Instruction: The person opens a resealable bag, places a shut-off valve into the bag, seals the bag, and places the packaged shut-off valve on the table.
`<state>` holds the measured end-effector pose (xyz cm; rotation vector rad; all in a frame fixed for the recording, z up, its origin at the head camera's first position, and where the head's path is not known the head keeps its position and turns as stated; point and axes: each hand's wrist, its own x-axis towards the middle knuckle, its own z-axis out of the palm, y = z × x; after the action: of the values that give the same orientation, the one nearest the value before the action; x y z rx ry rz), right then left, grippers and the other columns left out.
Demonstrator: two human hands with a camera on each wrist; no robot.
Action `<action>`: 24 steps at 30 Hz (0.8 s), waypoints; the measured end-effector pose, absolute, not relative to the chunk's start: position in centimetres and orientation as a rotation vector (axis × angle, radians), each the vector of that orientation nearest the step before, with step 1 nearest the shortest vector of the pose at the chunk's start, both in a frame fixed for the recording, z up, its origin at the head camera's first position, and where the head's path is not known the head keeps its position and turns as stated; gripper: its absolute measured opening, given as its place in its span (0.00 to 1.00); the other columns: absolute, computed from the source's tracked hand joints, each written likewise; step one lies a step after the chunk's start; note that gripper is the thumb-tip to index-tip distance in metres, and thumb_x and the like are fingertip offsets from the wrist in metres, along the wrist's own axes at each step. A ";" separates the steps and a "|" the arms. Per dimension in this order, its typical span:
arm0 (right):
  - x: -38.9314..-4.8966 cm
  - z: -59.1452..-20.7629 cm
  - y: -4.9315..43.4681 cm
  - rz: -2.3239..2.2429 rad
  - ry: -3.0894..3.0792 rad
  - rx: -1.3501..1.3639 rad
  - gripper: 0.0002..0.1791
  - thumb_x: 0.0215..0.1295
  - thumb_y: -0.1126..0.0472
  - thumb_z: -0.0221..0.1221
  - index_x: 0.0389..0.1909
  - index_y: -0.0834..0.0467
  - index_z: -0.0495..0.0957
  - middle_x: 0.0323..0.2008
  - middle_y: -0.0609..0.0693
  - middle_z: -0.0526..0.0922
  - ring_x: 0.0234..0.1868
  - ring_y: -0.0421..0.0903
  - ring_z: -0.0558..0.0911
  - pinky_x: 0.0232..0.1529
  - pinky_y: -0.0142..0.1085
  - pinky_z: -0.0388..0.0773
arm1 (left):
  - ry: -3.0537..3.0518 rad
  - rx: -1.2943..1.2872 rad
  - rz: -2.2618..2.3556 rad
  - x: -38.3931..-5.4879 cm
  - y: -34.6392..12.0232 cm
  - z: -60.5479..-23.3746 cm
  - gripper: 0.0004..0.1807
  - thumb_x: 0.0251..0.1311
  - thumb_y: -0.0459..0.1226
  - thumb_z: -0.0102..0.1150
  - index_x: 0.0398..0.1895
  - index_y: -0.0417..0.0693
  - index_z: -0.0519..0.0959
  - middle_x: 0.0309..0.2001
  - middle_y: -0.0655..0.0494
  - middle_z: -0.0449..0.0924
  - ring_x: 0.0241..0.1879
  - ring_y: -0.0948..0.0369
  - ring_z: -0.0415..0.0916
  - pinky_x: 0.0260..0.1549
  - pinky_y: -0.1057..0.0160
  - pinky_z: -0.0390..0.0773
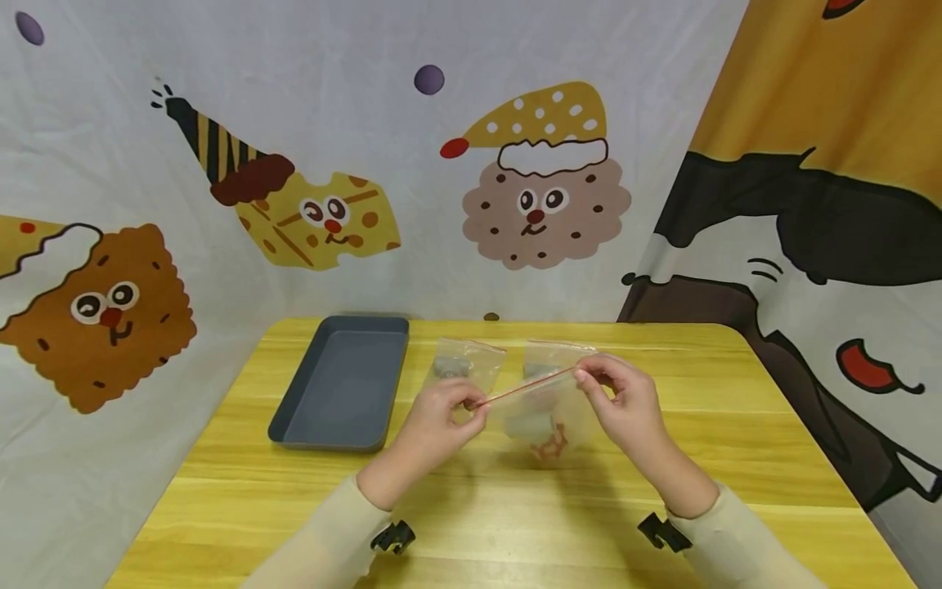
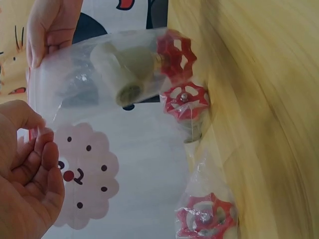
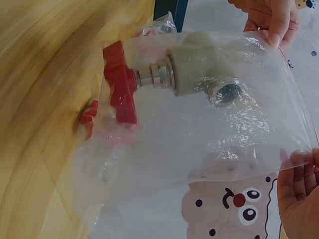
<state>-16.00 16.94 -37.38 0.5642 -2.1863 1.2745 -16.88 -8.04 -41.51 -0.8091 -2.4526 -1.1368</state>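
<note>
A clear zip bag (image 1: 515,409) with a red seal line hangs between both hands above the table. My left hand (image 1: 444,411) pinches one end of its top edge between thumb and fingers. At the other end, my right hand (image 1: 627,401) pinches the same edge, so the seal is stretched straight and slants up to the right. Inside the bag lies a grey-green valve (image 3: 194,64) with a red handwheel (image 3: 119,84). Whether the seal is fully closed cannot be told. Behind stand two more clear bags, a left one (image 1: 480,362) and a right one (image 1: 540,353), partly covered.
The wooden table (image 1: 294,499) carries a dark grey rectangular tray (image 1: 342,384) left of the bags. In the left wrist view, the bags behind hold valves with red handwheels (image 2: 185,101). A cartoon-printed cloth (image 1: 441,245) hangs behind the table.
</note>
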 end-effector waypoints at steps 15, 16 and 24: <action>-16.9 -38.6 19.4 1.396 -2.147 0.477 0.03 0.59 0.75 0.59 0.34 0.69 0.80 0.28 0.52 0.83 0.29 0.31 0.79 0.33 0.21 0.76 | -2.481 -0.758 -1.097 -16.7 -9.4 -41.8 0.05 0.55 0.34 0.62 0.26 0.55 0.81 0.30 0.66 0.79 0.31 0.69 0.74 0.32 0.71 0.76; -16.9 -38.3 19.8 1.449 -2.127 0.426 0.03 0.60 0.75 0.58 0.34 0.71 0.79 0.27 0.50 0.82 0.28 0.32 0.79 0.32 0.21 0.76 | -2.477 -0.725 -1.107 -16.7 -9.8 -42.0 0.05 0.54 0.33 0.63 0.25 0.55 0.81 0.30 0.66 0.79 0.31 0.69 0.74 0.30 0.72 0.76; -16.9 -35.5 22.4 1.324 -2.185 0.205 0.05 0.64 0.67 0.58 0.35 0.67 0.80 0.26 0.38 0.77 0.28 0.33 0.77 0.31 0.18 0.73 | -2.413 -0.556 -1.124 -17.3 -12.5 -41.8 0.01 0.55 0.35 0.66 0.29 0.52 0.84 0.30 0.64 0.80 0.31 0.69 0.76 0.27 0.68 0.77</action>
<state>-16.89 22.37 -35.51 0.2053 -2.1846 1.3240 -17.27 -12.45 -41.79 -0.5558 -2.4125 -1.1243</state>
